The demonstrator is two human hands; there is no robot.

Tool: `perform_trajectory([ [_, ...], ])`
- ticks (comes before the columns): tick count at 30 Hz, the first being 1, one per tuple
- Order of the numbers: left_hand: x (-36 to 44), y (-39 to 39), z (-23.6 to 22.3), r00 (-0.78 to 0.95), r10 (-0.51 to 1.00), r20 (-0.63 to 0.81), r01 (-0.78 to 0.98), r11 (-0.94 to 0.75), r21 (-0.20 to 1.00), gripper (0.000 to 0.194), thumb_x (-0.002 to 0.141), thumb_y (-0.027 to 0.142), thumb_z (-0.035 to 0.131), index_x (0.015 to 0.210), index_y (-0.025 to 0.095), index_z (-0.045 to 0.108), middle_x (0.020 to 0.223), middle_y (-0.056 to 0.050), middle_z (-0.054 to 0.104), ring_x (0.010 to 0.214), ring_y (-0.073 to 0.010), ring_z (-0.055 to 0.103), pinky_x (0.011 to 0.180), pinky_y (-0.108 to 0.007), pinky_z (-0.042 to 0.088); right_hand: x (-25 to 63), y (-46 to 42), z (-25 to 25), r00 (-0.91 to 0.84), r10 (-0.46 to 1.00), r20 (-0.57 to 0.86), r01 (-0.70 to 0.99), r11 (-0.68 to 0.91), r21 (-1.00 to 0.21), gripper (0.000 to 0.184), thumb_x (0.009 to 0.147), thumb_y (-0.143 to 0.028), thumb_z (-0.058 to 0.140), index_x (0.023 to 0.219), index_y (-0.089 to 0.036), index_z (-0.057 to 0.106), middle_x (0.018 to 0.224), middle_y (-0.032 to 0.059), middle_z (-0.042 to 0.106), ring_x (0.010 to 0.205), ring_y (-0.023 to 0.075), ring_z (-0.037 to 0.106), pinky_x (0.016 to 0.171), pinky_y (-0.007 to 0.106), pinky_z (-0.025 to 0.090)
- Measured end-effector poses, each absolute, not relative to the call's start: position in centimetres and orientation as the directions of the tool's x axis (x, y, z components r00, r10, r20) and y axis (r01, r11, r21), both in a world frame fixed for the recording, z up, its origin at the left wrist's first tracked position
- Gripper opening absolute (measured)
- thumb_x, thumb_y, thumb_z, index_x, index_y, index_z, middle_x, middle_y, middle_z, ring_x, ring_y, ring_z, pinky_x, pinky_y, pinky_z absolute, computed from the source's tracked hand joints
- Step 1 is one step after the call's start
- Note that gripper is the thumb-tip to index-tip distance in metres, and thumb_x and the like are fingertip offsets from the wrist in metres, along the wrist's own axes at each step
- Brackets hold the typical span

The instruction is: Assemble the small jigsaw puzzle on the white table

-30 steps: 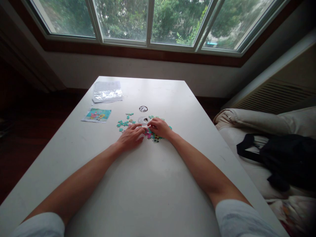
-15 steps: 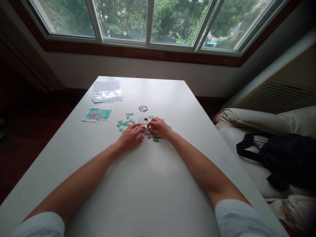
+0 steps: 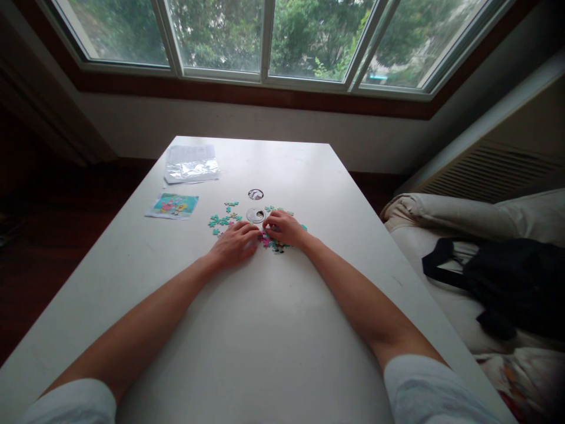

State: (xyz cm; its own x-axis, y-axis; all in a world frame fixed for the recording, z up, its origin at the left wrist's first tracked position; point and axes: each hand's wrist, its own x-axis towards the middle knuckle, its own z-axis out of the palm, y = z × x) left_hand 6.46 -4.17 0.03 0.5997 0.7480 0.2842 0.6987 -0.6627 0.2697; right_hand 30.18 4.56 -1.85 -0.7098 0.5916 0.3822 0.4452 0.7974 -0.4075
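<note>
jigsaw pieces (image 3: 225,221) lie on the white table (image 3: 265,330), from left of my left hand (image 3: 233,242), fingers bent, to around my right hand (image 3: 286,228), fingers curled; from here i cannot tell whether either grips one.

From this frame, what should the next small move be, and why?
Probably raise the right hand slightly: it covers part of the puzzle pile, and the left hand lies close to that pile's left side, so lifting would likely bare more pieces to choose from. Whether either hand holds a piece is too small to tell.
</note>
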Motion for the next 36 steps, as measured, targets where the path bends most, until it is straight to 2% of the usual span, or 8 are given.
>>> perform_trajectory([
  [12, 6.32, -4.15, -0.48, 0.600, 0.764, 0.238, 0.734, -0.644, 0.216, 0.047, 0.095, 0.036, 0.055, 0.142, 0.028, 0.055, 0.147, -0.007, 0.056, 0.140, -0.0324, 0.040, 0.115, -0.057, 0.035, 30.23, 4.73, -2.17, -0.711, 0.585, 0.391, 0.443, 0.804, -0.397, 0.008, 0.089, -0.024, 0.065, 0.095, -0.023, 0.072, 0.089, 0.0048, 0.062, 0.088, 0.0215, 0.054, 0.085, 0.035, 0.042],
  [21, 6.38, -4.32, -0.48, 0.582, 0.772, 0.256, 0.757, -0.630, 0.176, 0.047, 0.096, 0.039, 0.055, 0.142, 0.028, 0.056, 0.150, -0.009, 0.053, 0.143, -0.0330, 0.038, 0.117, -0.055, 0.035, 30.19, 4.75, -2.12, -0.707, 0.588, 0.394, 0.443, 0.801, -0.402, 0.008, 0.089, -0.023, 0.066, 0.095, -0.024, 0.072, 0.088, 0.0045, 0.063, 0.087, 0.0214, 0.055, 0.085, 0.035, 0.043],
  [36, 6.25, -4.25, -0.46, 0.575, 0.777, 0.256, 0.754, -0.625, 0.203, 0.045, 0.096, 0.041, 0.056, 0.139, 0.031, 0.059, 0.147, -0.008, 0.055, 0.140, -0.0317, 0.041, 0.116, -0.054, 0.036, 30.18, 4.73, -2.09, -0.709, 0.590, 0.387, 0.448, 0.800, -0.400, 0.008, 0.089, -0.023, 0.066, 0.095, -0.024, 0.072, 0.089, 0.0049, 0.062, 0.088, 0.0218, 0.054, 0.084, 0.035, 0.043],
])
